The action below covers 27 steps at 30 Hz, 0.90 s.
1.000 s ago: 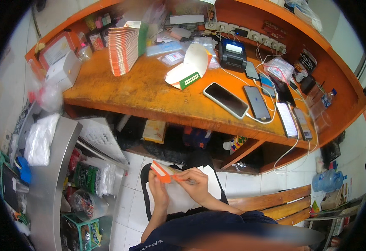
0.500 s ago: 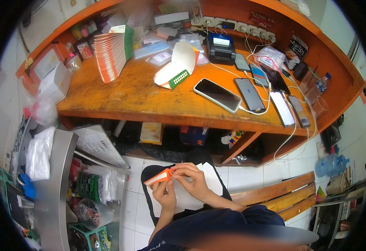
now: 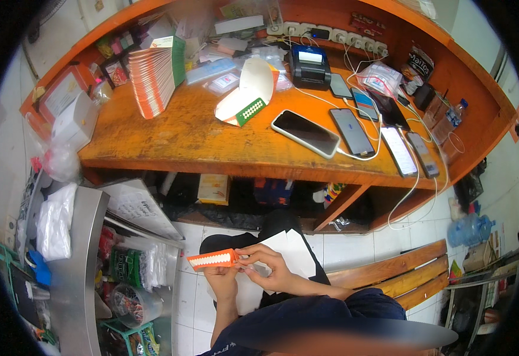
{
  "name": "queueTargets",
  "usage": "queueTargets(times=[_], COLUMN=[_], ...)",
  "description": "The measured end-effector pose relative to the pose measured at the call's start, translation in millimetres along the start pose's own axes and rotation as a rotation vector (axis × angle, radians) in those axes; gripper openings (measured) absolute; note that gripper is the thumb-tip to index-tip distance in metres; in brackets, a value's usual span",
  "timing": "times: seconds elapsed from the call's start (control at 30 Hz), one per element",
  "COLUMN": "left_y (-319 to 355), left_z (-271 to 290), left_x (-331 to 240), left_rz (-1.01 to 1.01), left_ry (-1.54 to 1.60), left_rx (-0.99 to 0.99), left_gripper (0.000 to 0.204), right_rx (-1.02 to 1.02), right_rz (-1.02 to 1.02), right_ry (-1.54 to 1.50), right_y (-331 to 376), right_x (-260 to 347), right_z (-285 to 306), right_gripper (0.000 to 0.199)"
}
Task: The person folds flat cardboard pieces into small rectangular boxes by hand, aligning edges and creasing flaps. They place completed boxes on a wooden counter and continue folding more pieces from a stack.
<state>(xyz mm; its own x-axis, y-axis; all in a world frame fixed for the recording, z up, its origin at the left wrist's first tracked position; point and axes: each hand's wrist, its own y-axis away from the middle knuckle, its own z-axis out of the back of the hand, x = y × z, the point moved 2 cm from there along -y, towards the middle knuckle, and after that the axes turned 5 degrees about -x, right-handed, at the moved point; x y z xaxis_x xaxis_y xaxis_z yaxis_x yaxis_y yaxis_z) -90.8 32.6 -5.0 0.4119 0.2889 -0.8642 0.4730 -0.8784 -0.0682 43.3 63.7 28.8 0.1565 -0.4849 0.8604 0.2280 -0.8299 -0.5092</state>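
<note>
**Orange strip pinched level between both hands over the lap**

The left hand [image 3: 221,277] holds a flat orange cardboard strip with a white toothed edge [image 3: 212,259], its fingers closed on the strip's near end from below. The right hand [image 3: 266,268] meets it from the other side, fingertips pinched on that same end where the strip joins the white sheet [image 3: 289,252] that spreads across the lap just behind the grip. Whether the strip is a flap of that sheet or a separate piece laid on it cannot be told at this size.

A second ago the strip pointed up and away at a slant, with the hands set a little apart; half a second ago it had tilted nearer to flat; now it lies almost level, jutting out to the left of the grip, and the two hands have closed together at one spot. That reads as a fold or crease being pressed along the strip's inner end rather than a mere carrying hold.

Well beyond the grip, up on the orange wooden counter [image 3: 170,133], stand a fanned stack of similar orange-edged flat cards [image 3: 152,77] and one white folded box with a green flap [image 3: 244,95]. Several phones [image 3: 305,133] on cables lie to the right of these.
</note>
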Motion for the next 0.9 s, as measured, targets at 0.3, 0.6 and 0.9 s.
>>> queueTargets(times=[0.3, 0.6, 0.9], left_y=[-2, 10, 14], left_z=[24, 0, 12], left_x=[8, 2, -10], left_rz=[-0.06, -0.121, -0.34], left_ry=[-0.152, -0.162, -0.474], left_rx=[-0.035, -0.086, 0.009], left_gripper=[0.039, 0.021, 0.033], right_rx=[0.11, 0.035, 0.007], right_rz=[-0.248, -0.149, -0.044], right_ry=[-0.148, 0.142, 0.129], right_y=[0, -4, -6], right_x=[-7, 0, 8], right_z=[3, -3, -8], right_gripper=[0.017, 0.014, 0.017])
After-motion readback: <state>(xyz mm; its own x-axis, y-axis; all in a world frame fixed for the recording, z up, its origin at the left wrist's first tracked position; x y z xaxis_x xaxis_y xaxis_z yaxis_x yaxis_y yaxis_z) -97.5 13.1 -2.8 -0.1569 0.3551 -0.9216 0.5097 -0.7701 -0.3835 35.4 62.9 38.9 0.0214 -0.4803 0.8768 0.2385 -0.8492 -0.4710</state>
